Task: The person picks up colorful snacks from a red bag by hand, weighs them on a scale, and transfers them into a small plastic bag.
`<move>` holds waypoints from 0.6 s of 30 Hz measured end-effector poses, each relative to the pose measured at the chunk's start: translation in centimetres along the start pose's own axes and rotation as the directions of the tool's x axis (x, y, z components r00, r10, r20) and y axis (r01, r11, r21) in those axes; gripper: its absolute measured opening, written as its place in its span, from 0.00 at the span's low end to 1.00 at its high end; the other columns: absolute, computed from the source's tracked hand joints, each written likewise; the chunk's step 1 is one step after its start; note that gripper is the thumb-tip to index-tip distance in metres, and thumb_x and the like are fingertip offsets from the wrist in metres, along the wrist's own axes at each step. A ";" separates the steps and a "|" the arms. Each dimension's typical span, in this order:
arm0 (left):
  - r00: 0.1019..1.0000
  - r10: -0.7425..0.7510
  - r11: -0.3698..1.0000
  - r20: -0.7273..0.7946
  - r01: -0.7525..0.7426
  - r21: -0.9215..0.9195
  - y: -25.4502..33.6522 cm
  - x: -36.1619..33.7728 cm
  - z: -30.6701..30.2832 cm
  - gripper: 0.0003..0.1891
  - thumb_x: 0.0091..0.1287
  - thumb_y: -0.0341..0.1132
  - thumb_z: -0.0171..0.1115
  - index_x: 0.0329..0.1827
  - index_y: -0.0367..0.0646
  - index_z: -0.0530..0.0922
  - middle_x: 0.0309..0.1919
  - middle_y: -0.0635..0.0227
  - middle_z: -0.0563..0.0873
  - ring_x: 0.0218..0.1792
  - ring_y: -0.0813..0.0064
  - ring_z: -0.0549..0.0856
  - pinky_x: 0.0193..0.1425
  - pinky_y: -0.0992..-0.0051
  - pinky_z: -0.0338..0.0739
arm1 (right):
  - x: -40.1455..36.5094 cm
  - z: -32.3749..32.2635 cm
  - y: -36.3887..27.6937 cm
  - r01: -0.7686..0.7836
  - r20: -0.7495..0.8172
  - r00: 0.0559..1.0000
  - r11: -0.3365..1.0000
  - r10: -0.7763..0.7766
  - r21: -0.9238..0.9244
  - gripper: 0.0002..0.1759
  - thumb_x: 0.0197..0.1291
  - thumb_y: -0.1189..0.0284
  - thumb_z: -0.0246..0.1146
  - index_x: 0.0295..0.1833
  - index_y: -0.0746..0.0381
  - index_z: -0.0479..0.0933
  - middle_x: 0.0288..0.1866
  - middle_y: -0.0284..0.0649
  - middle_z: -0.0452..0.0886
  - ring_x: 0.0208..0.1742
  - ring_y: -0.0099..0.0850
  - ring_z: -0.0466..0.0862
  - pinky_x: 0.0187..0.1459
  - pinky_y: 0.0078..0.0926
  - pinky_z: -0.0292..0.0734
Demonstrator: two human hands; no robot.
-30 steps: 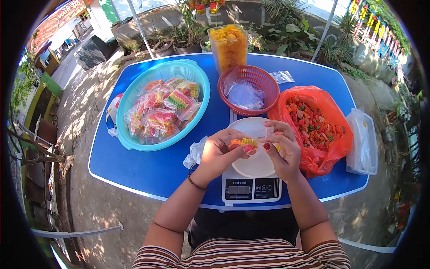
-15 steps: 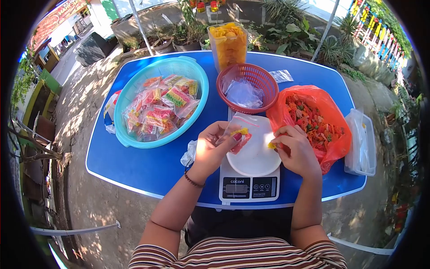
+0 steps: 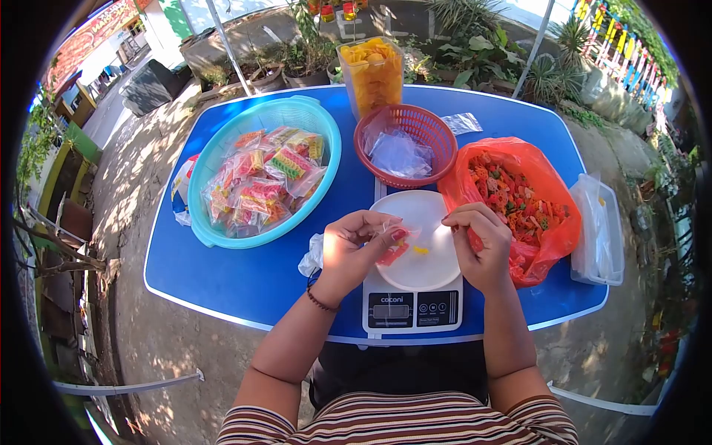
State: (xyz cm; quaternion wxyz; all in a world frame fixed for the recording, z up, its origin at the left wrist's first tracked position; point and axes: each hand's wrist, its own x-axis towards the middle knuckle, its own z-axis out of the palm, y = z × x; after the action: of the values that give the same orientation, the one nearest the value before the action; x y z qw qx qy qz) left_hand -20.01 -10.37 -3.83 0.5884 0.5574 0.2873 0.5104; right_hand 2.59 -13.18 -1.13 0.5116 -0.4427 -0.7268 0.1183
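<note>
My left hand (image 3: 354,248) is closed on a small clear plastic bag (image 3: 393,253) with red and yellow pieces in it, over the left part of the scale's white round plate (image 3: 415,274). A small yellow piece (image 3: 420,251) lies on that plate. At the plate's right edge is my right hand (image 3: 483,245), thumb and fingers drawn together; whatever they may hold cannot be made out. Below the plate sits the kitchen scale (image 3: 412,311) with its dark display panel. Beside my right hand is a red plastic bag (image 3: 552,256) full of orange, red and green pieces.
A turquoise basket (image 3: 331,170) of filled packets stands at left. Behind the scale are a red basket (image 3: 450,141) with clear bags and a tall container (image 3: 371,81) of yellow pieces. A clear box (image 3: 612,237) is at right, crumpled plastic (image 3: 311,258) at left of the scale.
The yellow piece from my right fingers now lies on the plate. My left hand has lowered and tilted the small bag; my right hand has shifted slightly and its fingers have curled.
</note>
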 end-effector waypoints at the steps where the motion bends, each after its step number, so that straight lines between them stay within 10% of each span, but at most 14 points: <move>1: 1.000 0.016 1.000 0.015 -0.016 0.019 -0.4 0.0 -0.6 0.09 0.72 0.25 0.67 0.52 0.32 0.83 0.45 0.61 0.91 0.44 0.80 0.90 0.48 0.81 0.85 | 0.0 -0.2 0.2 -0.040 0.017 0.999 0.999 0.041 -0.025 0.12 0.52 0.89 0.62 0.40 0.65 0.84 0.39 0.42 0.85 0.40 0.36 0.85 0.42 0.29 0.81; 10: 0.997 -0.025 0.988 -0.073 0.013 -0.153 -0.2 0.5 0.2 0.12 0.72 0.25 0.66 0.56 0.30 0.81 0.44 0.58 0.91 0.45 0.77 0.90 0.49 0.79 0.86 | -0.7 1.2 0.2 0.065 0.452 0.891 0.997 -0.036 -0.049 0.09 0.55 0.80 0.71 0.43 0.61 0.84 0.38 0.39 0.81 0.45 0.42 0.82 0.50 0.34 0.80; 18: 0.998 -0.053 0.993 0.041 0.048 0.111 0.5 -0.4 0.1 0.15 0.65 0.23 0.74 0.54 0.31 0.83 0.44 0.58 0.92 0.44 0.77 0.91 0.50 0.77 0.87 | -1.1 2.1 -0.3 -0.031 -0.110 0.990 0.898 0.088 0.440 0.09 0.56 0.88 0.70 0.41 0.67 0.82 0.42 0.45 0.85 0.42 0.33 0.88 0.40 0.26 0.83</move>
State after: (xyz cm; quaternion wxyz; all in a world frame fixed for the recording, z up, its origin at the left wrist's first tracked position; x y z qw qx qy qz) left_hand -20.21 -10.82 -3.40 0.5758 0.5925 0.3162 0.4664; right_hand 0.72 -13.63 -2.60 0.6393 -0.3453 -0.6337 0.2654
